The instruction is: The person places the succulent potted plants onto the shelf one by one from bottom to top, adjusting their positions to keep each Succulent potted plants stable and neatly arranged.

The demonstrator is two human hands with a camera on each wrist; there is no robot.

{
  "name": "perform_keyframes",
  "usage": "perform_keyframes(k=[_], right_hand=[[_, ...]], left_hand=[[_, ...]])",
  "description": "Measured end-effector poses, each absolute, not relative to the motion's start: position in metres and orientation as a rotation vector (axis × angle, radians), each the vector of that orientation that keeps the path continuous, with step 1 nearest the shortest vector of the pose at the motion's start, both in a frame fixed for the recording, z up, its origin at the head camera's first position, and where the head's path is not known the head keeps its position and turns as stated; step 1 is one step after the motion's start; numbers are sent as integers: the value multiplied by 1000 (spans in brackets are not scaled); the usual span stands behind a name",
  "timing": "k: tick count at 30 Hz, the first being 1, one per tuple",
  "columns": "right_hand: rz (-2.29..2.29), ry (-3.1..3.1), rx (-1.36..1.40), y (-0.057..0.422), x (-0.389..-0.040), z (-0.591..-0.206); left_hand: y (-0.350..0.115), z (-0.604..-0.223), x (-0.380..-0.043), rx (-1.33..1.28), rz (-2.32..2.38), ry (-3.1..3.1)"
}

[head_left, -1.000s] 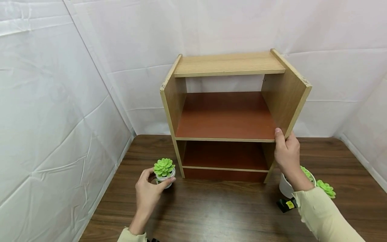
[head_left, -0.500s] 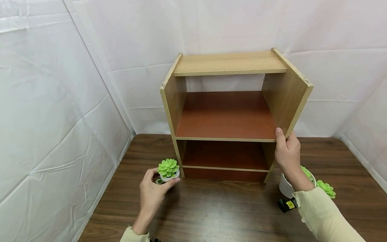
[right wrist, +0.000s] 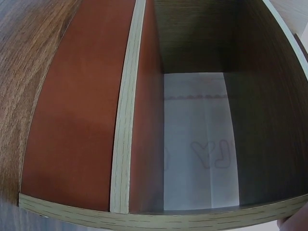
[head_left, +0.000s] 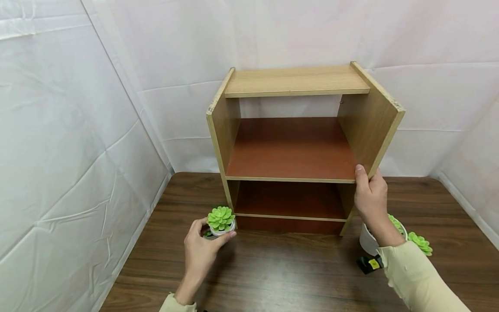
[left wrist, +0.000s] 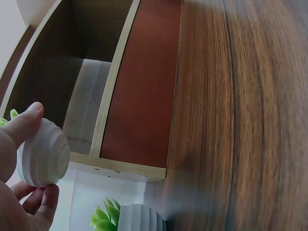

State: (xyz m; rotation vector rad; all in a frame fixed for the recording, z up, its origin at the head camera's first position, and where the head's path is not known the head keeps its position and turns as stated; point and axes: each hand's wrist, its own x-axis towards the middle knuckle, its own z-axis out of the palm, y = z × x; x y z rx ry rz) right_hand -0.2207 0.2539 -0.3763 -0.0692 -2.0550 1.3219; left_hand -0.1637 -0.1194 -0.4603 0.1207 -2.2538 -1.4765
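My left hand (head_left: pixel 202 247) pinches a small potted succulent (head_left: pixel 221 218) by its white pot, just off the lower left front corner of the wooden shelf unit (head_left: pixel 290 178). The left wrist view shows that ribbed white pot (left wrist: pixel 44 155) raised off the table, thumb on one side and fingers curled on the other. A second potted succulent (left wrist: pixel 139 217) stands on the table below it, mostly hidden by the hand in the head view. On the unit's right side panel (head_left: pixel 374 121), my right hand (head_left: pixel 371 195) grips the front edge, thumb at the middle shelf.
Beside my right forearm stands a white pot (head_left: pixel 367 242) with a green succulent, partly covered by the sleeve. Another green succulent (head_left: pixel 420 243) shows to its right. The dark wood table (head_left: pixel 273 268) runs under everything, with white sheeting (head_left: pixel 187 108) behind and at the sides.
My left hand has carried the held potted succulent a little to the right, closer to the shelf unit. My right hand has kept its grip in place.
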Motion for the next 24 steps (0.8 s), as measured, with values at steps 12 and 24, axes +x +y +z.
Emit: perform_keyframes(k=[12, 24], right_hand=[[1331, -2055, -69, 253, -221, -376], [1343, -2064, -54, 256, -219, -377]], left_hand=[[-110, -458, -161, 92, -1477, -2236], [-102, -454, -161, 93, -1498, -2160]])
